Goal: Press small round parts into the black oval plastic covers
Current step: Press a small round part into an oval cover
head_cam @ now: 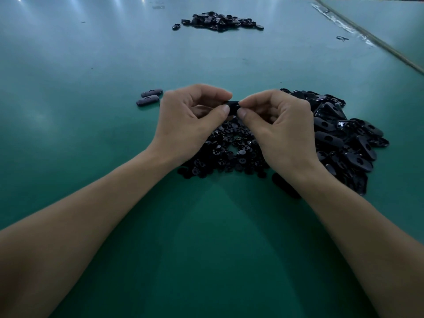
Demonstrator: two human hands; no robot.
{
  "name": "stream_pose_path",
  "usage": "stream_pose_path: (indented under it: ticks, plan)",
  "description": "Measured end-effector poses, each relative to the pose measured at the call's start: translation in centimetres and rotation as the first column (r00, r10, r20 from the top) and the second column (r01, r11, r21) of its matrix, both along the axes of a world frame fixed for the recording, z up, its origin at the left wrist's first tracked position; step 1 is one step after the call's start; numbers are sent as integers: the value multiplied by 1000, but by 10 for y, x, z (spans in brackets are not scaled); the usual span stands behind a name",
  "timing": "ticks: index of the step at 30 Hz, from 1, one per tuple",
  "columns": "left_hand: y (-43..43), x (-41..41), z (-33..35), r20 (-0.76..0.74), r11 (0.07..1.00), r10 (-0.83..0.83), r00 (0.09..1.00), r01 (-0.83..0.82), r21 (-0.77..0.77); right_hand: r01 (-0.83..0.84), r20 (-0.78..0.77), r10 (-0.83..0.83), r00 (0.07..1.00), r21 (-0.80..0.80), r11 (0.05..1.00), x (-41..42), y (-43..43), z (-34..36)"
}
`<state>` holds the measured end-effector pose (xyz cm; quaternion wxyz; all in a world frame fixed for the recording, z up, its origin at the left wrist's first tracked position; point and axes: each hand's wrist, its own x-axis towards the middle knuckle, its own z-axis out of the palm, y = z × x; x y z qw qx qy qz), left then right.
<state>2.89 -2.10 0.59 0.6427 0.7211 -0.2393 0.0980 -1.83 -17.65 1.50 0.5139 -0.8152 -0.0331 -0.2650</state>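
My left hand (190, 120) and my right hand (277, 127) meet above the table, both pinching one black oval cover (232, 107) between thumbs and forefingers. Most of that cover is hidden by my fingertips, and whether a round part sits in it cannot be seen. Beneath my hands lies a heap of small round black parts (231, 148). To the right spreads a pile of black oval covers (344, 138), partly under my right wrist. Two oval covers (149, 97) lie side by side just left of my left hand.
The green table (91, 157) stretches far ahead. Another heap of black covers (218, 21) lies at the far middle. A seam with torn tape (358, 35) runs diagonally at the far right, with a small dark scrap (342, 38) beside it.
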Motion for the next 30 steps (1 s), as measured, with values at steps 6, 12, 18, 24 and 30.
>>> stream_pose_path:
  ticks: [6,12,18,24,30]
  plan:
    - [-1,-3,1,47,999,-4,999,2,49,0,-4,0,1000,-24,1000,0,0,0]
    - [-2,-6,0,99,993,31,995,-42,109,-3,-43,1,999,-55,998,-1,0,1]
    - [-2,-5,-1,216,977,64,974,-105,185,-12,-82,8,997,-51,999,-1,1,1]
    - [-1,-3,-1,227,976,68,971,-112,187,-29,-88,23,996,-72,997,-3,3,3]
    - [0,0,-1,178,981,66,982,-97,169,-14,-66,7,998,-112,994,-5,4,4]
